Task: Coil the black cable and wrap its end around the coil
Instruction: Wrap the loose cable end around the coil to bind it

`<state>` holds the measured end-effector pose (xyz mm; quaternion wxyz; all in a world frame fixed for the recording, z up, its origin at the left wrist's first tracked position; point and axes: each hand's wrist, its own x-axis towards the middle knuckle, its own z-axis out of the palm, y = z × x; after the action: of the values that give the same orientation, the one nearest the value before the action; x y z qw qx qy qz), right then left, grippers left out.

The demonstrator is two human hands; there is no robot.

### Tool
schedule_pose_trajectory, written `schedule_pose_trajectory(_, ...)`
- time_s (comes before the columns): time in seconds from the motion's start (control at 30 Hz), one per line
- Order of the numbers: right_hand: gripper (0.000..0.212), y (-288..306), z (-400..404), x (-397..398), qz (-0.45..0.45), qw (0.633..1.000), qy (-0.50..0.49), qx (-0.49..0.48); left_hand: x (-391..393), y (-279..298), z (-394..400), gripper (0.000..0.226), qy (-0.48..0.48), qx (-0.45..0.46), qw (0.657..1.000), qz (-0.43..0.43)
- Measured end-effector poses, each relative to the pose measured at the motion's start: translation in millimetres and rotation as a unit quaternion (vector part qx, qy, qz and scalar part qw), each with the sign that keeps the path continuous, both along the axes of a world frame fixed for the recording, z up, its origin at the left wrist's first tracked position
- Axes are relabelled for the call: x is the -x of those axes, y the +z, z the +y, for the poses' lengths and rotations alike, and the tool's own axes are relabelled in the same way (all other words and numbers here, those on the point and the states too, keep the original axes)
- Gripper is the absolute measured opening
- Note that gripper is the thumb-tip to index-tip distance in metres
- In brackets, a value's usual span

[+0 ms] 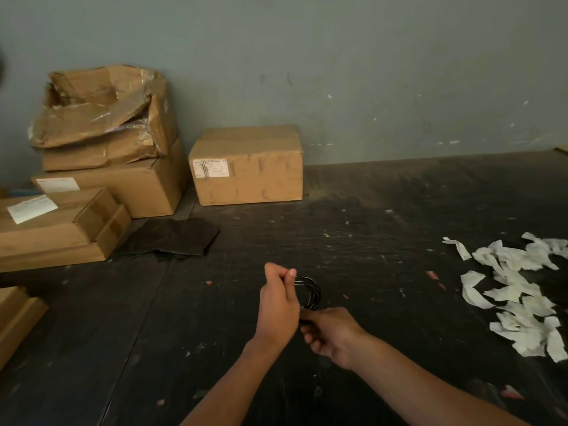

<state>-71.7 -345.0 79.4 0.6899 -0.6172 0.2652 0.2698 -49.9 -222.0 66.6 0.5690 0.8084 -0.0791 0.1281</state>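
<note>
Two hands are seen from the head view. The black cable (309,292) is held up over the dark table (368,241), looped. Its top is pinched by the left hand (278,305); its bottom is gripped by the right hand (330,335). The loops should be kept tight together while the end is wound round.

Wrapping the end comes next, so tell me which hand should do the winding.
Probably the right hand: it grips the black cable at the coil's bottom, while the left hand pinches the top, steadying the loops.
</note>
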Motion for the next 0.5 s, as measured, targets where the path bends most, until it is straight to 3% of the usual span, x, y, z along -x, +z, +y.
schedule_pose_trajectory(0.17,0.014,8.9,12.3,-3.3,-0.002,0.99,-0.111,-0.085,8.0,-3.8,-6.1,0.009,-0.012,-0.035,0.999,-0.007)
schedule_pose_trajectory(0.33,0.017,8.5,13.2,2.8,-0.018,0.975,-0.122,-0.187,13.4,-2.9,-3.7,0.013,-0.009,-0.006,1.0,0.003)
schedule_pose_trajectory(0.5,0.018,10.4,9.3,2.3,-0.019,0.966,-0.138,-0.218,16.8,-7.6,-8.0,0.007,0.023,-0.04,0.999,-0.013)
